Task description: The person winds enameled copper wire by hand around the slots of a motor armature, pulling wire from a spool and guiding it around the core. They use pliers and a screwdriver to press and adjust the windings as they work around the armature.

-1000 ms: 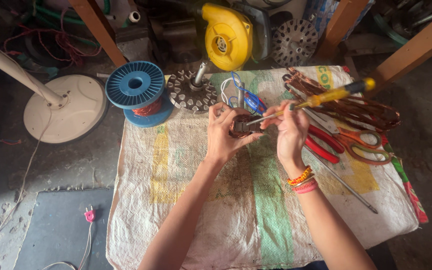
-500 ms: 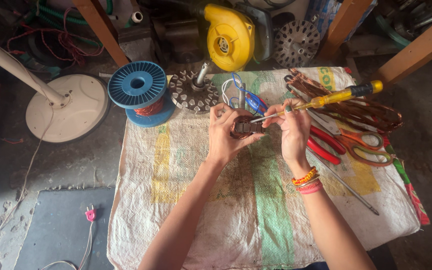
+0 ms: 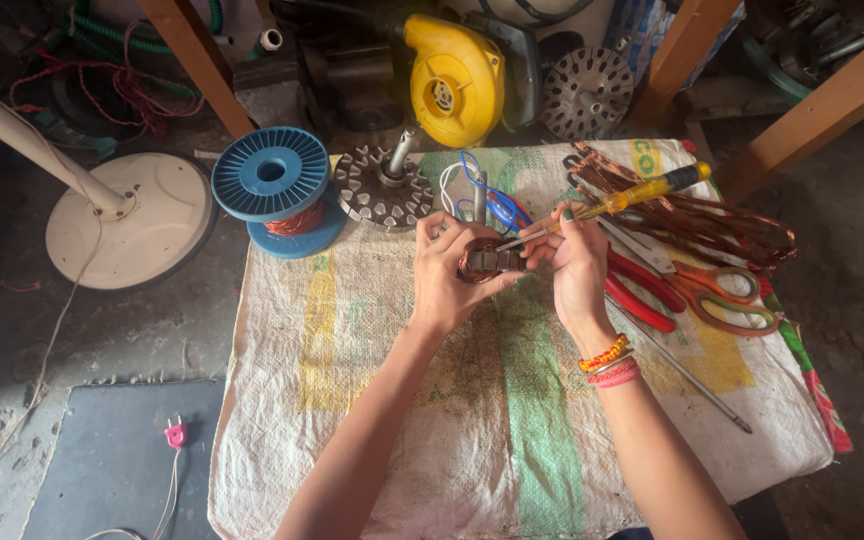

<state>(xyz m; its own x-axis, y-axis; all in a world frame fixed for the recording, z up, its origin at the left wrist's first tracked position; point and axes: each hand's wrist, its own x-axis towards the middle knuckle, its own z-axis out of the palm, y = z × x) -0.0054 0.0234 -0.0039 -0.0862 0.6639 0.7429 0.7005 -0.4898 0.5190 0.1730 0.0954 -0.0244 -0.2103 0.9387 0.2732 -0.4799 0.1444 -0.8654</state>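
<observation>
A woven white sack cloth with green and yellow stripes (image 3: 372,400) covers the work surface; its near half lies bare, while the far edge is crowded by a blue plastic spool of copper wire (image 3: 277,190), a round toothed metal rotor (image 3: 384,190), red-handled pliers (image 3: 642,290), orange-handled scissors (image 3: 727,295) and a tangle of copper wire (image 3: 702,210). The small round motor stator wound with copper coil (image 3: 485,262) sits above the cloth's middle, dark metal at its core. The left hand (image 3: 447,280) cups it, fingers curled around its rim. The right hand (image 3: 577,265) pinches a yellow-handled screwdriver (image 3: 612,205), its tip touching the stator.
</observation>
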